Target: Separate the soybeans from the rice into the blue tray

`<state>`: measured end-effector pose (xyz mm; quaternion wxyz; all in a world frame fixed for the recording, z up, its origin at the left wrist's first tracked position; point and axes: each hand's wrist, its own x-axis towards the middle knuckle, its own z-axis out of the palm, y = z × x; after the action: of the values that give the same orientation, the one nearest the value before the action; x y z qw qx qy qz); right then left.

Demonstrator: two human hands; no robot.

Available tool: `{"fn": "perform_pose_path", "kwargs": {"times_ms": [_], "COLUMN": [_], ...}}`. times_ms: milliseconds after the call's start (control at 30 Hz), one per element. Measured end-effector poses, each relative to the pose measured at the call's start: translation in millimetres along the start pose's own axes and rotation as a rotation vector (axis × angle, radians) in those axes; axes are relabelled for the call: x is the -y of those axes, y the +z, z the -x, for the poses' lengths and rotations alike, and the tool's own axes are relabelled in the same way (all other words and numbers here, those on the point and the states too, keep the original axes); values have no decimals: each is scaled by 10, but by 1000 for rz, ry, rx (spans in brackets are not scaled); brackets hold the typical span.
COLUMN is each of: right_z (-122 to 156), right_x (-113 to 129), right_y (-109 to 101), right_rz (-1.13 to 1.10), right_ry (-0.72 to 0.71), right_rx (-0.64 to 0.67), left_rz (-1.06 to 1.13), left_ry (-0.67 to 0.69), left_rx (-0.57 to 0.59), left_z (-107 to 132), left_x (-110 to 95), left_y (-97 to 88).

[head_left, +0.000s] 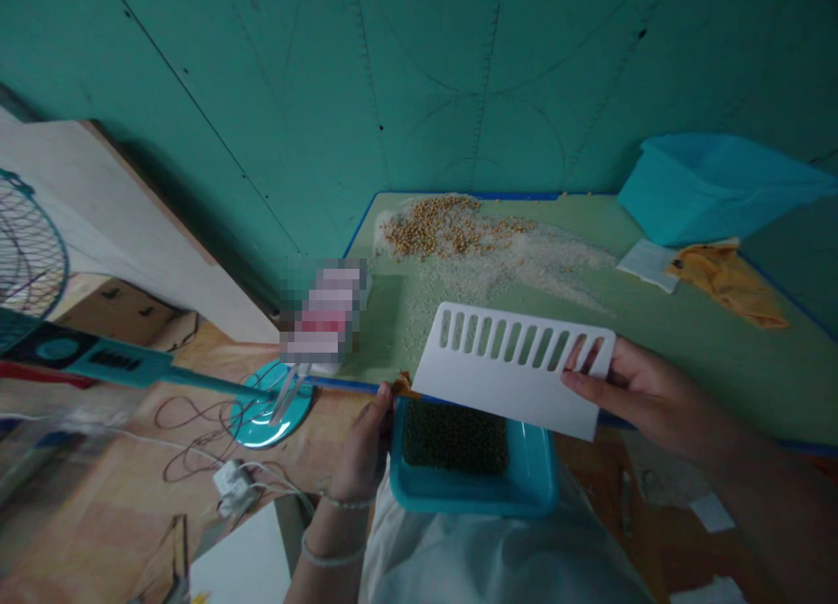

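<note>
My right hand [645, 390] is closed on the right end of a white slotted scraper [511, 386], which tilts over the table's near edge. My left hand [363, 451] grips the left rim of a teal tray [537, 482] held below that edge; small dark green beans [455, 436] fill the tray. Farther back on the green table [720, 351] lie a pile of yellow-brown grains [451, 224] and a spread of white grains [517, 268].
A teal tub [707, 185] stands at the table's back right, with an orange cloth [730, 281] and a white paper [648, 262] beside it. Left of the table are a teal fan stand [111, 360], its round base [271, 408], cables and a white adapter [232, 482] on the wooden floor.
</note>
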<state>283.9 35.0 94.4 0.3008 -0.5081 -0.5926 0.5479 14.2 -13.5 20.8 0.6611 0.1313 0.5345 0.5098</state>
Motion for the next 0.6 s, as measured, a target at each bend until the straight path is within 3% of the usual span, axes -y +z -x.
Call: {"fn": "perform_pose_path", "kwargs": {"times_ms": [233, 400, 600], "right_z": [-25, 5, -23], "right_x": [27, -27, 21], "right_y": [-29, -42, -18], "right_rz": [-17, 10, -14], "right_ry": [-11, 8, -7], "right_rx": [-63, -31, -68], "left_rz": [-25, -15, 4], "left_ry": [-37, -12, -54], "left_rx": [91, 31, 51], "left_z": [-17, 0, 12], "left_x": [13, -5, -25], "left_y": [-53, -15, 18]}}
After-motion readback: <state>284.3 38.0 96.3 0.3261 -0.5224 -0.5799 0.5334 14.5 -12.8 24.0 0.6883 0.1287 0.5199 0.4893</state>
